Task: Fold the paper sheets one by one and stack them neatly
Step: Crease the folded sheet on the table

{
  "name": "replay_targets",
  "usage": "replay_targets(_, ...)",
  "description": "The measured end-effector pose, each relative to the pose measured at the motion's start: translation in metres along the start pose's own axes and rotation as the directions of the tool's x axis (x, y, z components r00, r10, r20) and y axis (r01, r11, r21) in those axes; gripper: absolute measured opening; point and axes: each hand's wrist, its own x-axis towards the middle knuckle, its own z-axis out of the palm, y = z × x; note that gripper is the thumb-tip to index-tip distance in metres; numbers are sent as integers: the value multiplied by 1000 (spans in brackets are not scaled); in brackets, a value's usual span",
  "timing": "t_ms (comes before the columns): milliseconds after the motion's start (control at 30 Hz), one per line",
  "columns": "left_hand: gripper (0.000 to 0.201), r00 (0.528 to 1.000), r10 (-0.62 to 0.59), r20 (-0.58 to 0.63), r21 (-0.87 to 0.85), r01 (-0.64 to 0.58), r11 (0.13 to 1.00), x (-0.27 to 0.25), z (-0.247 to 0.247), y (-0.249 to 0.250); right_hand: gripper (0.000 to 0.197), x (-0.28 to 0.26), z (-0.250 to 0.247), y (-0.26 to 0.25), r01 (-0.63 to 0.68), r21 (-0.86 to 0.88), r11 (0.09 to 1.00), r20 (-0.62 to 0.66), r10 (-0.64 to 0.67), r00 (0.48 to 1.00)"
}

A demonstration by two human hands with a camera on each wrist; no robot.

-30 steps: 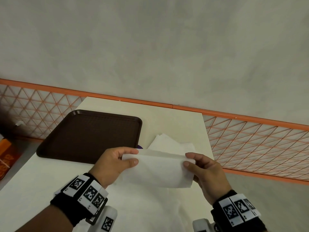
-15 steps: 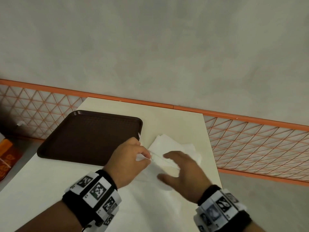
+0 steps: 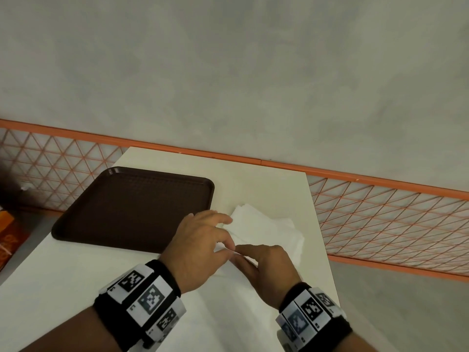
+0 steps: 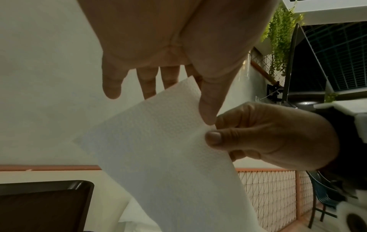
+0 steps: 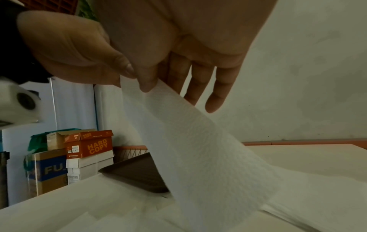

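Both hands meet over the right part of the cream table [image 3: 253,184]. My left hand [image 3: 227,246] pinches a corner of a white embossed paper sheet [image 4: 158,149] between thumb and forefinger. My right hand [image 3: 243,251] pinches the same sheet right beside it with its thumb [image 4: 213,138] on top. The sheet [image 5: 198,149] hangs from the pinches down toward the table. Just beyond the hands lies a loose pile of folded white papers [image 3: 269,224]. Flat white sheets [image 3: 228,313] lie on the table under my wrists.
A dark brown tray [image 3: 134,199] holding nothing sits at the left of the table. An orange mesh fence [image 3: 380,219] runs behind and to the right, below a grey wall. Cardboard boxes [image 5: 87,144] are stacked on the floor to the left.
A second ago the hands held the sheet stretched out by its two ends. They have since come together and moved forward over the paper pile, so the sheet's ends now meet.
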Motion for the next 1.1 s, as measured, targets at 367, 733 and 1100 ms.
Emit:
replay_targets(367, 7, 985, -172, -14, -384, 154, 910, 1, -26, -40, 14, -28, -24, 35, -115, 162, 980, 65, 105, 992)
replay_targets(733, 7, 744, -569, 349, -870, 484, 99, 2, 69, -63, 16, -13, -43, 47, -306, 473, 827, 21, 336, 942)
replay_targets(1100, 16, 839, -379, 390, -287, 502, 816, 34, 113, -62, 30, 59, -39, 140, -574, 529, 625, -140, 732, 667)
